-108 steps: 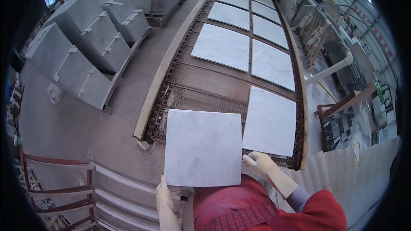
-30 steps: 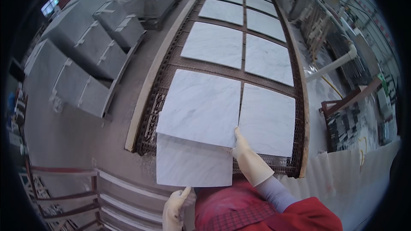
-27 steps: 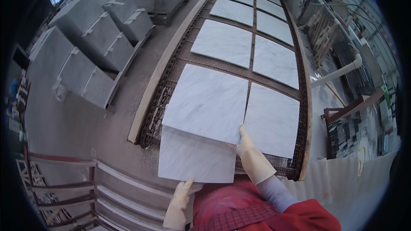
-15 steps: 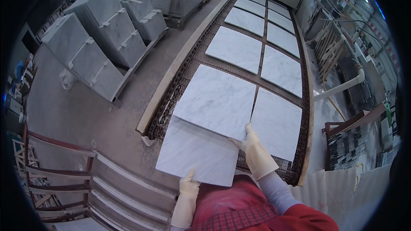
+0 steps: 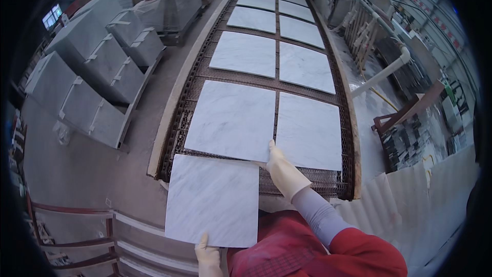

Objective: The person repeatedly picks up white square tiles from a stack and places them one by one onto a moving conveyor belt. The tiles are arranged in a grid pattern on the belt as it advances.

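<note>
Since the earliest frame, one white marble tile [image 5: 233, 120] has gone from the person's grasp onto the metal mesh conveyor [image 5: 187, 95], and a second tile [image 5: 212, 200] now shows nearer the body where only one was seen before. The laid tile sits flat on the left lane, its right edge just beside a neighbouring tile [image 5: 310, 131], a narrow dark gap between them matching the gaps in the rows of tiles farther up the belt, which suggests it was squared up to that pattern.

The right hand [image 5: 282, 169], in a pale rubber glove, reaches forward with fingers stretched out and fairly flat; its fingertips touch the near right corner of the laid tile. It grips nothing, and looks to be nudging or steadying that corner.

The left hand [image 5: 207, 254], gloved too, comes in from the lower edge and meets the near edge of the second tile. Only the fingers show above that edge, so how far it closes round the tile cannot be told, though it seems to prop the tile from below. This tile's far edge lies at the conveyor's near end, close to the laid one.

Wrapped grey stone blocks [image 5: 97, 77] stand on the floor to the left.
</note>
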### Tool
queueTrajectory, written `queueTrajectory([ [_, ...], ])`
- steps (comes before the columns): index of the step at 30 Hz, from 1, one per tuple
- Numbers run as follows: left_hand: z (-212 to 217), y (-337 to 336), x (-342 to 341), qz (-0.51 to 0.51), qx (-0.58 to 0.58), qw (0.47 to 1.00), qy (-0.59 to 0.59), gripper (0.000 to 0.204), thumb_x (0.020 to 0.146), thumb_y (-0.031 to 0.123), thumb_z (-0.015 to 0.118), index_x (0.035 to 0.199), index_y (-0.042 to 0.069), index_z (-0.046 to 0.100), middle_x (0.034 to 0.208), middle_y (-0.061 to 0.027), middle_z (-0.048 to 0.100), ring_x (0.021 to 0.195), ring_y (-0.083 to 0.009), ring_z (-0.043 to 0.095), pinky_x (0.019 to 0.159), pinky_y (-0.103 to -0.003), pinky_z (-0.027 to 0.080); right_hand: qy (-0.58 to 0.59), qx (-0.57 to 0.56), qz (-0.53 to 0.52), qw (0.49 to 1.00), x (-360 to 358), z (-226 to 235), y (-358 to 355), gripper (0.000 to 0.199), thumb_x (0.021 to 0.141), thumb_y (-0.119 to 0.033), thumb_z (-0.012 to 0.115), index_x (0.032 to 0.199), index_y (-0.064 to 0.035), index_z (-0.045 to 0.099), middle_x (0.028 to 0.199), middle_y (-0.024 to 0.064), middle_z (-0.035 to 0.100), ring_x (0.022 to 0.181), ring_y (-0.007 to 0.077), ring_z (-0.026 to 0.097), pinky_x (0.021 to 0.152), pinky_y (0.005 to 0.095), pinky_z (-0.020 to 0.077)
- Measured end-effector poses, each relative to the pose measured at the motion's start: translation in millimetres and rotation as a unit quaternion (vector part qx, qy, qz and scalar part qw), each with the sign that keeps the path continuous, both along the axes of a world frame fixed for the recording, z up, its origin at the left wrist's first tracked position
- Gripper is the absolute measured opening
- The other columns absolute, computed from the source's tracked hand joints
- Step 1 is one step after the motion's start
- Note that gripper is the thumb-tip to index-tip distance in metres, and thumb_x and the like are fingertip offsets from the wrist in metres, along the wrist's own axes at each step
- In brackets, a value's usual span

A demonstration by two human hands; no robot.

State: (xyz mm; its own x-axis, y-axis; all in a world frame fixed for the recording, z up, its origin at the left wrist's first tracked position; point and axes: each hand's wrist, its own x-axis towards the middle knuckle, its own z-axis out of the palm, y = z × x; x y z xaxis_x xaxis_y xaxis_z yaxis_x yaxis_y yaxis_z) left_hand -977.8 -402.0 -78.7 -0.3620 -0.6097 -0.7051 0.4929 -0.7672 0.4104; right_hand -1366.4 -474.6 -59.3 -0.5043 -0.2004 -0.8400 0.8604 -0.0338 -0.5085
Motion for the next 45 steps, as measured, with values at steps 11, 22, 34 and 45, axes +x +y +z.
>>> queueTrajectory([
  [11,-85,-11,74,-0.151,0.174,0.96,0.16,0.044,0.086,0.037,0.064,0.105,-0.003,0.059,0.096,-0.0157,0.064,0.082,-0.0285,0.061,0.068,-0.039,0.048,0.023,-0.025,-0.056,0.998,-10,-14,7,0.047,0.093,-0.039,0.054,0.129,-0.0108,0.045,0.13,0.012,0.051,0.117,0.0356,0.051,0.084,0.0624,0.0491],
  [22,-54,-29,66,-0.136,0.242,0.96,-0.027,0.039,0.088,0.04,0.062,0.101,0.003,0.06,0.094,-0.0134,0.066,0.069,-0.0278,0.061,0.057,-0.037,0.049,0.035,-0.011,0.061,0.997,-4,0,-20,0.038,0.092,-0.033,0.058,0.124,-0.0122,0.051,0.122,0.0111,0.057,0.111,0.0332,0.056,0.083,0.0571,0.0511],
  [34,-44,-15,21,-0.042,0.121,0.991,-0.026,0.045,0.089,0.025,0.061,0.126,0.003,0.048,0.127,-0.0142,0.054,0.116,-0.0328,0.052,0.099,-0.054,0.041,0.302,0.043,0.148,0.941,-11,89,13,0.052,0.093,-0.033,0.053,0.134,-0.0021,0.044,0.13,0.0178,0.053,0.118,0.0302,0.052,0.101,0.0385,0.043],
  [45,-29,-14,6,-0.032,0.112,0.992,-0.039,0.052,0.087,0.028,0.064,0.129,0.003,0.045,0.13,-0.0133,0.052,0.121,-0.0346,0.047,0.102,-0.056,0.036,0.432,0.107,0.3,0.843,-29,77,66,0.05,0.093,-0.035,0.049,0.136,-0.0087,0.046,0.128,0.0169,0.055,0.119,0.0266,0.053,0.102,0.0362,0.0401],
])
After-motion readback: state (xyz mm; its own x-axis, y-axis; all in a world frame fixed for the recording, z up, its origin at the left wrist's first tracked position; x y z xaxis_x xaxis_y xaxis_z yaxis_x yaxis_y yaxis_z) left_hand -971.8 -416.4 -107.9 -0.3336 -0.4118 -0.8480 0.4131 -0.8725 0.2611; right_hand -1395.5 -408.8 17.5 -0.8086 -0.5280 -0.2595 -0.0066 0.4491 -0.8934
